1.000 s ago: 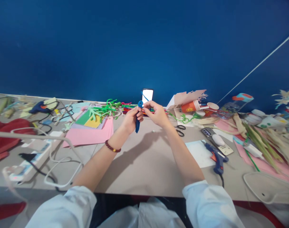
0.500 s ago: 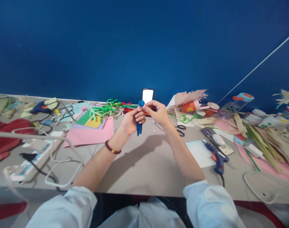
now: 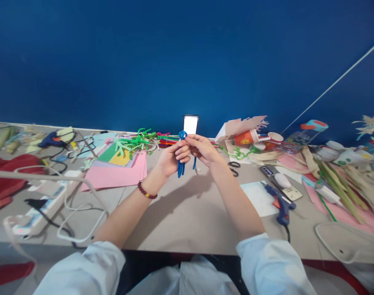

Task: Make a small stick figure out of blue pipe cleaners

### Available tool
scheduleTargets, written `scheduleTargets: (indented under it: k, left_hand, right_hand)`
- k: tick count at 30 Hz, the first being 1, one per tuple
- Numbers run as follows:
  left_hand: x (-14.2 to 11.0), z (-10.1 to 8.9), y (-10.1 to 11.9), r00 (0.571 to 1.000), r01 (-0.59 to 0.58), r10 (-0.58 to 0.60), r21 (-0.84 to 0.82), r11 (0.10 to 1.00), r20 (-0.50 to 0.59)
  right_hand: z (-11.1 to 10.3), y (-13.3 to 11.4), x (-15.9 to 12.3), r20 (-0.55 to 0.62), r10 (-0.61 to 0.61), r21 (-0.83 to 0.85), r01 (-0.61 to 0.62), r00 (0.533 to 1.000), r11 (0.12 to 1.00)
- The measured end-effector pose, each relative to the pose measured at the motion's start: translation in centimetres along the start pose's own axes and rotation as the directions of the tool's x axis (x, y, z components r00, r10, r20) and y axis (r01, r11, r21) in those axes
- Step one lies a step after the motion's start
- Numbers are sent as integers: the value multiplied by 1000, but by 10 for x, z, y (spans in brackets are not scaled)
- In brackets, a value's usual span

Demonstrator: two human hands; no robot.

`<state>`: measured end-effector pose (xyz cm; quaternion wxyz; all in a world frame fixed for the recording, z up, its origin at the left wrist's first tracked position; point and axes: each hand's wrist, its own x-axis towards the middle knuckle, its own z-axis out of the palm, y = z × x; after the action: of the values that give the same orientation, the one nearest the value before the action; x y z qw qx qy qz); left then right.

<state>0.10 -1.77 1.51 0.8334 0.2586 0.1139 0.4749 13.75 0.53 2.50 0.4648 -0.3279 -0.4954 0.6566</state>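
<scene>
- Blue pipe cleaner [image 3: 180, 169], looped at top, sits at 12 o'clock above the table [image 3: 187, 213]
- Left hand [image 3: 171, 159]: fingers [image 3: 181, 154] closed narrowly around its strands
- Right hand [image 3: 202, 149]: fingertips [image 3: 188, 139] pinching beside the loop (separate blue end [image 3: 194, 163] now dangles below, new)

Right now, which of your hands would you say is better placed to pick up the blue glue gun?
The right hand, probably: the blue glue gun lies on that side, while the left hand sits farther away. Both hands are pinching the blue pipe cleaner.
</scene>
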Motion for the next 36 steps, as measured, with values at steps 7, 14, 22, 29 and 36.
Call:
scheduleTargets:
  k: [7,14,22,29,36]
  left_hand:
    - [13,-13,3,948,-91,209,425,900,-239]
    - [16,-21,3,852,-211,455,625,752,-260]
    - [17,-25,3,863,-212,413,534,819,-291]
    - [18,-25,1,732,-297,649,759,579,-208]
    - [18,-25,-2,797,-259,572,746,613,-193]
  right_hand:
    - [1,6,3,-72,-119,-146,108,990,983]
    - [-3,15,6,-80,-363,-564,258,928,785]
    - [-2,13,4,-103,-404,-600,267,909,754]
    - [-2,14,3,-61,-526,-784,285,848,551]
    - [2,15,3,-74,-548,-750,316,833,581]
